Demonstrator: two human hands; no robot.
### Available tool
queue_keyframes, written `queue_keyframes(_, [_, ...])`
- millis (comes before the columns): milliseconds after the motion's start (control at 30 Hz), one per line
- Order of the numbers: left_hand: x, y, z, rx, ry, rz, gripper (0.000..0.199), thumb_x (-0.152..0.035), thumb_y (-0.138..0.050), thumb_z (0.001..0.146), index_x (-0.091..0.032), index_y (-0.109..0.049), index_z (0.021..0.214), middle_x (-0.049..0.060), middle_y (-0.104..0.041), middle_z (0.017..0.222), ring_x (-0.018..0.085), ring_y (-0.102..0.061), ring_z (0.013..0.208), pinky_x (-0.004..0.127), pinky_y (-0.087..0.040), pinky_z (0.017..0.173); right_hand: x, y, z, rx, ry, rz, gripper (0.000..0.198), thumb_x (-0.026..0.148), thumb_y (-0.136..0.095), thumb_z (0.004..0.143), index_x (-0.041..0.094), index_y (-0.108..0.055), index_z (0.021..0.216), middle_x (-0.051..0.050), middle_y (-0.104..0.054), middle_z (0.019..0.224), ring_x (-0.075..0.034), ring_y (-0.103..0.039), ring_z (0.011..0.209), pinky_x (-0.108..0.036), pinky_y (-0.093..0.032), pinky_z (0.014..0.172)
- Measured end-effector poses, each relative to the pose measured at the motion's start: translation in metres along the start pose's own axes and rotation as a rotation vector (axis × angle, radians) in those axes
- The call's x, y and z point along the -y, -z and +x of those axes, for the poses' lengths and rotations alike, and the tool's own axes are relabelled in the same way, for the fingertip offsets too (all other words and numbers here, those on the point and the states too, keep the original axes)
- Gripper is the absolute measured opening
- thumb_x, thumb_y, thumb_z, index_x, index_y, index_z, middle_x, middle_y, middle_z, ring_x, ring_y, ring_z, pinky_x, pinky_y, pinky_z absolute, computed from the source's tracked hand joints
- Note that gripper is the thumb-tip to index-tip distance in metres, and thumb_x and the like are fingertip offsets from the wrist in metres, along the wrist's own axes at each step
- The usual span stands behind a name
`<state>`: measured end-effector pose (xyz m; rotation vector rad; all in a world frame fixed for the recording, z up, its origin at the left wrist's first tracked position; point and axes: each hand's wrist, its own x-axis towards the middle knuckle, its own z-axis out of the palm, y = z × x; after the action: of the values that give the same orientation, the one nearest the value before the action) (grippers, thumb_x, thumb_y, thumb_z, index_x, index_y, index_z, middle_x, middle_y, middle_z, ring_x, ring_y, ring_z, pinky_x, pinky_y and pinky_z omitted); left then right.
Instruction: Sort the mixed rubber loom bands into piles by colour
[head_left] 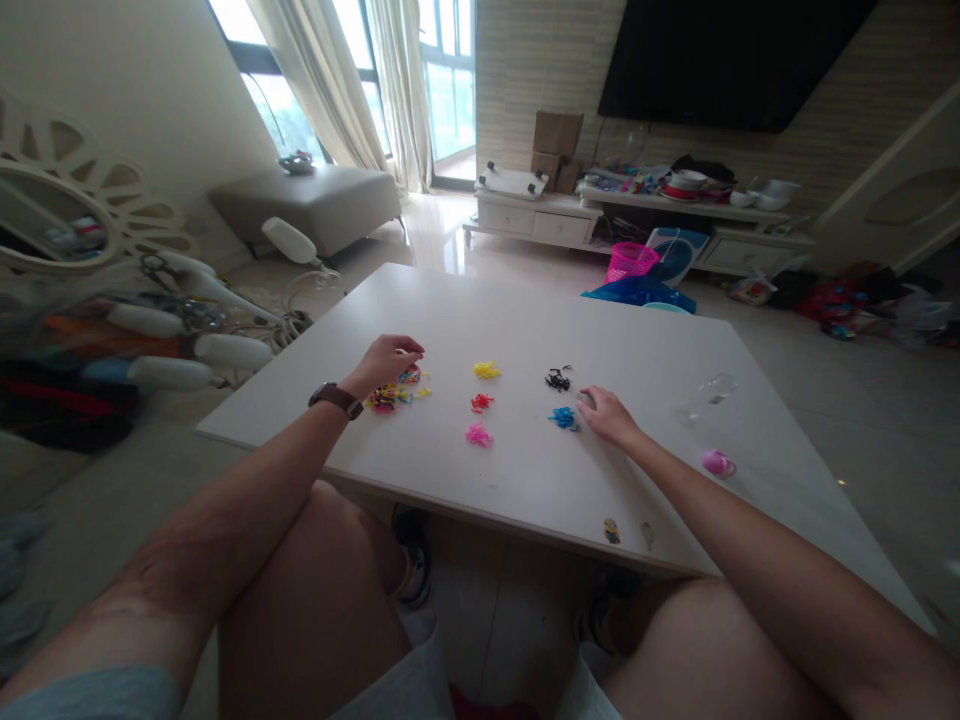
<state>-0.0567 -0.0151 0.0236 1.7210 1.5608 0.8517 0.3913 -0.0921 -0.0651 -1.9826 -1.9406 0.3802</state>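
My left hand, with a brown-strapped watch on its wrist, is just above a mixed pile of small colourful strips. Its fingers are drawn together, and whatever is between them is too small to make out. To the right are sorted heaps: yellow strips, red strips and pink strips. Farther right are black strips and blue strips. Beside these last two heaps rests my right hand, fingers loosely bent, thumb and forefinger apart, with nothing visible held.
On the white table, a clear plastic bottle lies right of my right hand, with a pink round item nearer. A small cartoon figure piece sits by the front edge. Beyond the table stands a pink basket.
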Motion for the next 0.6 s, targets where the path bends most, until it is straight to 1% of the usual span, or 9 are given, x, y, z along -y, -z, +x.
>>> queue_keyframes(100, [0.004,0.006,0.001,-0.056,-0.021,0.002,0.021,-0.030,-0.069,0.069,-0.015,-0.077,0.080,0.005,-0.070,0.064,0.016,-0.062,0.059,0.025,-0.045,0.056,0.000,-0.002,0.011,-0.011,-0.012,0.008,0.039,0.034,-0.052,0.092,0.017,-0.063,0.126,-0.014,-0.065,0.130,-0.028,-0.058,0.122,-0.041,-0.044,0.106])
queue_keyframes(200, [0.009,0.009,0.000,-0.066,-0.036,0.008,0.021,-0.030,-0.067,0.069,-0.015,-0.078,0.079,0.005,-0.070,0.065,0.015,-0.060,0.059,0.025,-0.044,0.056,0.004,-0.007,0.028,-0.017,-0.024,0.014,0.042,0.035,-0.052,0.093,0.017,-0.062,0.130,-0.014,-0.062,0.136,-0.028,-0.055,0.128,-0.040,-0.041,0.111])
queue_keyframes(367, [0.020,0.015,-0.001,-0.078,-0.021,0.011,0.024,-0.033,-0.068,0.069,-0.015,-0.078,0.082,0.004,-0.068,0.061,0.015,-0.058,0.056,0.025,-0.042,0.053,0.010,-0.016,0.055,-0.023,-0.063,0.037,0.047,0.036,-0.050,0.093,0.013,-0.061,0.134,-0.016,-0.047,0.155,-0.029,-0.040,0.144,-0.042,-0.029,0.121])
queue_keyframes(467, [0.028,0.019,0.000,-0.096,-0.010,-0.031,0.025,-0.034,-0.070,0.068,-0.016,-0.079,0.082,0.005,-0.068,0.062,0.015,-0.058,0.055,0.025,-0.042,0.053,0.007,-0.019,0.065,-0.020,-0.087,0.065,0.049,0.037,-0.050,0.093,0.016,-0.061,0.135,-0.012,-0.042,0.159,-0.030,-0.037,0.147,-0.044,-0.026,0.123])
queue_keyframes(600, [0.037,0.027,0.002,-0.134,0.036,-0.112,0.024,-0.032,-0.074,0.063,-0.016,-0.078,0.079,0.006,-0.070,0.066,0.016,-0.062,0.058,0.025,-0.047,0.055,-0.005,-0.019,0.069,-0.014,-0.121,0.117,0.052,0.046,-0.049,0.093,0.023,-0.060,0.138,-0.006,-0.042,0.160,-0.030,-0.036,0.147,-0.046,-0.026,0.123])
